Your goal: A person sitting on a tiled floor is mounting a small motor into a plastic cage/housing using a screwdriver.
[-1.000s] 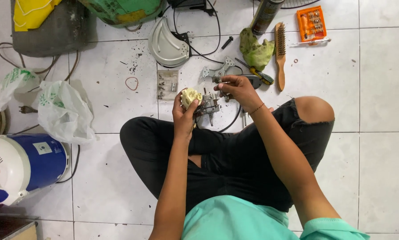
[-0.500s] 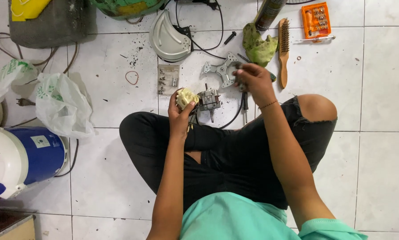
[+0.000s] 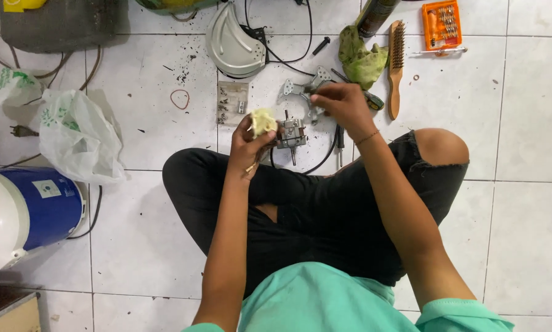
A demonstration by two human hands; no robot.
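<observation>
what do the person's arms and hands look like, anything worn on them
Both arms are bare below short mint-green sleeves. The left hand wears no glove and no ring that shows. The right hand is also ungloved, with a thin bracelet around its wrist.

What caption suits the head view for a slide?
Seated on tiles, left hand holds a small motor; right hand touches a metal bracket.

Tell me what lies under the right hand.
Under the right hand lies a grey metal bracket on the white floor tile. The hand covers the bracket's right end, so the grip cannot be seen.
</observation>
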